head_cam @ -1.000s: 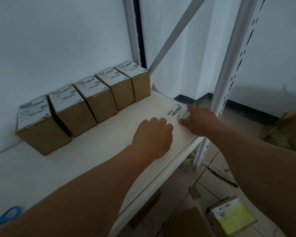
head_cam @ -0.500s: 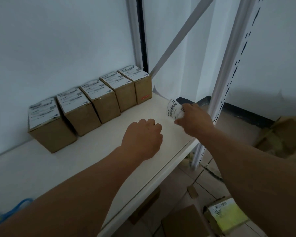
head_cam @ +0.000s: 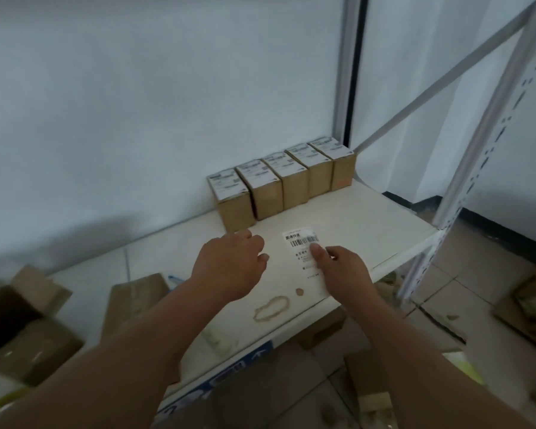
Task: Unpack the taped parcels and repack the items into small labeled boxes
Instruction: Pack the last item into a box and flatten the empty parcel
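My right hand (head_cam: 345,272) pinches a white printed label (head_cam: 302,243) with a barcode, thumb on top, low over the white shelf (head_cam: 372,218). My left hand (head_cam: 231,264) hovers just left of the label, fingers loosely curled and holding nothing. Several small brown boxes (head_cam: 279,184), each topped with a white label, stand in a row against the wall at the back of the shelf, beyond both hands.
A rubber band (head_cam: 271,308) lies on the shelf near its front edge. An open carton (head_cam: 25,323) and a flat cardboard piece (head_cam: 133,300) sit at the left. A perforated rack upright (head_cam: 477,168) rises at the right. Cardboard boxes (head_cam: 369,382) lie on the floor below.
My right hand picked the label up from the shelf's right edge and carried it toward the middle of the shelf. My left hand stayed beside it. The camera pulled back.
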